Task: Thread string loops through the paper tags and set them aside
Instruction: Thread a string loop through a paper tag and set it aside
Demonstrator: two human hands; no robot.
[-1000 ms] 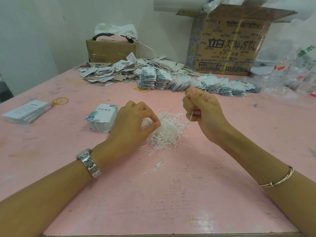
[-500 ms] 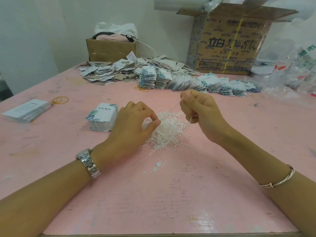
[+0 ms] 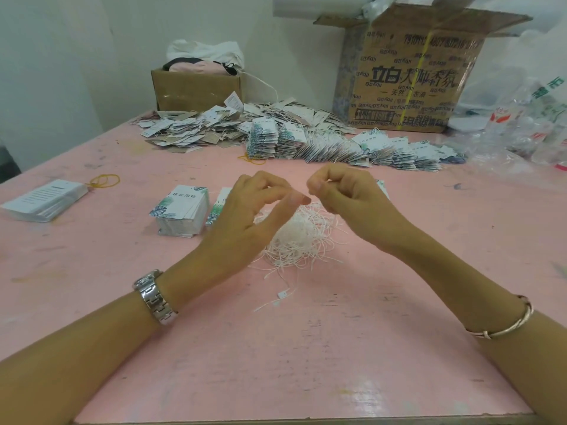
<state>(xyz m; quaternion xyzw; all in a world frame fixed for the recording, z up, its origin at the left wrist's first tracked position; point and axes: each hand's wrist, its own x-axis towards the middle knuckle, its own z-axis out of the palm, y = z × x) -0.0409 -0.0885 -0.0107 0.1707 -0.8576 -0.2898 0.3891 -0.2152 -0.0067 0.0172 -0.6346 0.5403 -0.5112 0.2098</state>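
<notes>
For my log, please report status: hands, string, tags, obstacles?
Left hand and right hand above string pile, fingertips nearly meeting. Right seems to pinch a string loop. No tag held; tag stack beside left hand. Nothing blocking.

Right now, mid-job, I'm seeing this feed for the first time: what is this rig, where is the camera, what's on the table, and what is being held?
There is no machine: these are a person's two bare hands, filmed by one wide camera worn on the head, looking forward and down. On the pink table lie a tangle of white string loops between the hands, a neat stack of leaf-print tags to its left, and a long row of tags at the back, before a cardboard box. The fingers of the right hand are curled and seem to pinch one thin string; the left hand reaches its thumb toward them, and whether it holds anything is unclear.
</notes>
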